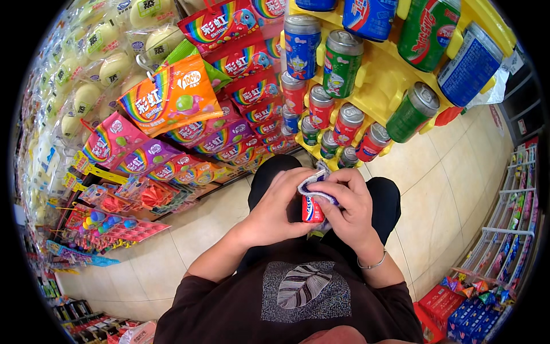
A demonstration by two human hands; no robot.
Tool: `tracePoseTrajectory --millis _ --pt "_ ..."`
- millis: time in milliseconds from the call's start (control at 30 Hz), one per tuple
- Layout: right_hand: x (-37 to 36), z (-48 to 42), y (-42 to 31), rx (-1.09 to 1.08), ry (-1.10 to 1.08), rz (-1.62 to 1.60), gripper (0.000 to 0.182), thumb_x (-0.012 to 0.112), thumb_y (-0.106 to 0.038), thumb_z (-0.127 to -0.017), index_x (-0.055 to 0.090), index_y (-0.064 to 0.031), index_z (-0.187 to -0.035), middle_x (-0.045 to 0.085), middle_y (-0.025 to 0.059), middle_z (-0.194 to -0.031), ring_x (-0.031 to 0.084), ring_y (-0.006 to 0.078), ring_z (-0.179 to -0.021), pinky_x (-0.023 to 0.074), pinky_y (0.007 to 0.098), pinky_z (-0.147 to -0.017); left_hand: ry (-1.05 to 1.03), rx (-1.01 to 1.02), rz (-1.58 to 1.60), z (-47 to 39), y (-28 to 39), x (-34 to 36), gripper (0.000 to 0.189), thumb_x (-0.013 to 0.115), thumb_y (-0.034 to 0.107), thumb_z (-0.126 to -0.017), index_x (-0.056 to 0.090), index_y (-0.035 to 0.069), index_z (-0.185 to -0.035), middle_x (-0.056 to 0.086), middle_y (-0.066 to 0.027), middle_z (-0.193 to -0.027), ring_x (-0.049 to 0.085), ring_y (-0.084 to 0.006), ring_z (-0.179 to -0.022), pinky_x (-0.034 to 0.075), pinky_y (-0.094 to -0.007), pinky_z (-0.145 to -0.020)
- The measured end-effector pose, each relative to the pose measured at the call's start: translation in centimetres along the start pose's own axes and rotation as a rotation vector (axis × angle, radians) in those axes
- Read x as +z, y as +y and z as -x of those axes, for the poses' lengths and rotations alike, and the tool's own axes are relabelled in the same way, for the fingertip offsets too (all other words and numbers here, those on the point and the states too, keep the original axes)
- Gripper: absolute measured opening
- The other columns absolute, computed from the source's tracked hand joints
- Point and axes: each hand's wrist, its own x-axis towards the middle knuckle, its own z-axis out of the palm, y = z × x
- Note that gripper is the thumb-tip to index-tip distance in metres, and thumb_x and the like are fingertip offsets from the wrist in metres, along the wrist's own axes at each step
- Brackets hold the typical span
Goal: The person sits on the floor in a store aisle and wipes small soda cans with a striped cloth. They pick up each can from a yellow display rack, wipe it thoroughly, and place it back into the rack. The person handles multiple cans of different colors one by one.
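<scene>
A small red can [311, 210] with blue and white print is held between both hands above the lap. My left hand [279, 206] curls around its left side and top, the thumb near its lower end. My right hand [350, 206] pinches a folded grey and purple cloth [317, 189] against the can's upper part, which the cloth covers. Just beyond the hands stands a yellow plastic rack [369, 94] with red, green and blue cans in its holders, among them a green can [413, 112] and a blue can [470, 64].
Hanging Skittles bags [172, 96] and packaged buns [103, 38] fill the left side. A white wire rack [507, 232] with small packets stands at right. Red boxes [442, 301] and blue boxes [470, 320] lie at lower right. Tiled floor [434, 189] shows around the knees.
</scene>
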Motion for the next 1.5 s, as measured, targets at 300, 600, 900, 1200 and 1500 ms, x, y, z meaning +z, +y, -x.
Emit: tracePoseTrajectory --millis 300,600,900,1200,1500 --pt "0.4 1.4 -1.7 -0.08 -0.109 -0.045 0.029 0.075 -0.005 -0.072 0.071 -0.0107 -0.1 0.057 0.0073 -0.095 0.06 0.022 -0.081 0.05 0.031 -0.068 0.152 0.021 0.542 0.4 -1.5 0.8 0.093 0.08 -0.006 -0.065 0.024 0.012 -0.137 0.036 -0.0102 -0.133 0.046 -0.0206 -0.123 0.045 -0.0376 -0.099" --pt "-0.2 -0.1 -0.9 -0.104 0.003 0.053 0.033 0.074 -0.001 -0.07 0.071 -0.0101 -0.102 0.057 0.0083 -0.098 0.06 0.0195 -0.076 0.0498 0.0294 -0.065 0.058 0.011 0.19 0.4 0.4 0.4 0.076 0.071 -0.001 -0.064 0.039 0.006 -0.133 0.04 -0.0147 -0.134 0.042 -0.0282 -0.128 0.04 -0.0388 -0.102" --pt "0.5 1.7 -1.1 -0.142 -0.11 0.035 0.037 0.076 -0.003 -0.065 0.07 -0.0116 -0.1 0.057 0.0069 -0.102 0.06 0.0248 -0.084 0.0508 0.0343 -0.07 0.161 0.073 0.229 0.8 -1.3 0.9 0.084 0.072 -0.007 -0.064 0.031 0.008 -0.136 0.034 -0.0159 -0.132 0.046 -0.0291 -0.121 0.044 -0.0395 -0.101" --pt "0.6 1.2 -1.0 -0.127 -0.042 0.168 0.033 0.07 0.001 -0.068 0.07 -0.01 -0.1 0.058 0.0053 -0.09 0.06 0.0221 -0.074 0.0496 0.0331 -0.061 0.104 0.153 -0.075 0.4 -0.7 1.1 0.092 0.072 -0.009 -0.064 0.026 0.013 -0.141 0.033 -0.0178 -0.138 0.045 -0.0326 -0.123 0.045 -0.0403 -0.097" --pt "0.3 0.0 -0.9 0.038 0.066 0.011 0.034 0.071 -0.004 -0.079 0.066 -0.0071 -0.113 0.053 0.0092 -0.101 0.058 0.0209 -0.081 0.049 0.0298 -0.071 0.004 -0.114 0.983 0.7 0.3 1.7 0.098 0.049 -0.017 -0.075 -0.001 0.015 -0.153 0.011 -0.0123 -0.157 0.031 -0.0251 -0.139 0.035 -0.0397 -0.107"
